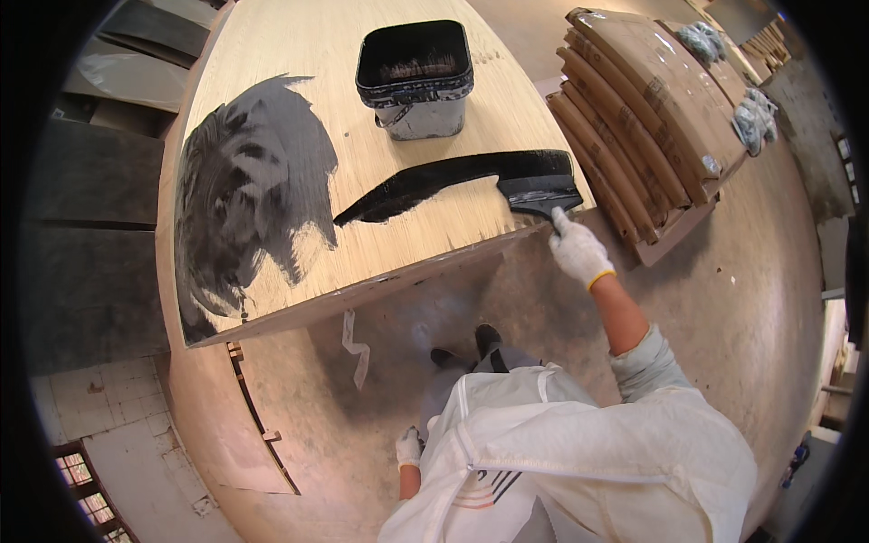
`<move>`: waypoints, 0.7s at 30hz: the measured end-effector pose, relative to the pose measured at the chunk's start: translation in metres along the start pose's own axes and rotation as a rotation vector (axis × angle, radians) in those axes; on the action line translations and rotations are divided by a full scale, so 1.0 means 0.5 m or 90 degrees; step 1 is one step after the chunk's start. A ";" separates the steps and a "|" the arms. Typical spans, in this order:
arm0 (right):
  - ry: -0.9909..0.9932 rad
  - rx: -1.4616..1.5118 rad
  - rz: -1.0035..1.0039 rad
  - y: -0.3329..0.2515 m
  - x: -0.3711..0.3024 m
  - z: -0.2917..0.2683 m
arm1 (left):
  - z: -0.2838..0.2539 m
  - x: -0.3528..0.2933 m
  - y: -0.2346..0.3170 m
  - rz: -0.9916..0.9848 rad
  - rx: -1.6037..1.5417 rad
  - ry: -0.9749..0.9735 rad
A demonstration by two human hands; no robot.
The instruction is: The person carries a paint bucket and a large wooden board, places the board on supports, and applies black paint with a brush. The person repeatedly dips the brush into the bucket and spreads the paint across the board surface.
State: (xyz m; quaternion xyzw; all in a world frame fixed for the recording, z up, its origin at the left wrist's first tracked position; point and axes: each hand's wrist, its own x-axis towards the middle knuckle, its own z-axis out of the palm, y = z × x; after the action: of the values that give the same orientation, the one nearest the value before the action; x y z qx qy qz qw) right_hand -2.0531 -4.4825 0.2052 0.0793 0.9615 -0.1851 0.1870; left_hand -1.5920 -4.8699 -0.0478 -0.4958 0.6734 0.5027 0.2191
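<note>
My right hand (579,249), in a white knit glove with a yellow cuff, is closed round the handle of a wide black paint brush (541,195). The brush head rests on the right front part of a pale wood-grain board (434,204). A thick wet black stroke (425,181) runs leftward from it. On the board's left lies a broad smeared black patch (258,172), streaked and thinner in places. Farther back stands a paint-stained square bucket (421,113), its inside coated black. My left hand (409,446), also gloved, hangs low beside my body; its fingers are too small to read.
Stacked brown cardboard packages (634,118) stand right of the board, with bundled grey gloves or cloths (754,119) on top. Dark panels (95,290) lie on the left. A pale strip (356,348) hangs below the board's front edge, above the concrete floor (317,425).
</note>
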 end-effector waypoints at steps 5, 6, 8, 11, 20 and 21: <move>-0.040 0.007 -0.043 -0.116 -0.088 0.084 | -0.036 0.041 -0.006 0.065 -0.019 -0.014; -0.016 -0.002 -0.078 -0.120 -0.094 0.120 | -0.048 0.047 0.024 0.064 0.017 -0.026; -0.025 -0.007 -0.081 -0.181 -0.119 0.150 | -0.090 0.058 0.047 0.056 0.023 -0.022; -0.041 -0.013 -0.137 -0.287 -0.139 0.212 | -0.173 0.094 0.005 -0.020 -0.101 -0.013; -0.140 -0.052 -0.240 -0.741 -0.272 0.432 | -0.493 0.148 -0.213 -0.095 -0.254 0.109; -0.165 -0.047 -0.260 -0.803 -0.291 0.459 | -0.523 0.139 -0.236 -0.119 -0.278 0.129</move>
State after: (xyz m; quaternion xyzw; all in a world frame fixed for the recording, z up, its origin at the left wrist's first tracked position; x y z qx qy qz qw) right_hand -1.9331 -4.9521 0.1948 -0.1477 0.9316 -0.1925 0.2706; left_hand -1.4626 -5.1354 -0.0529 -0.6391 0.5185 0.5619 0.0837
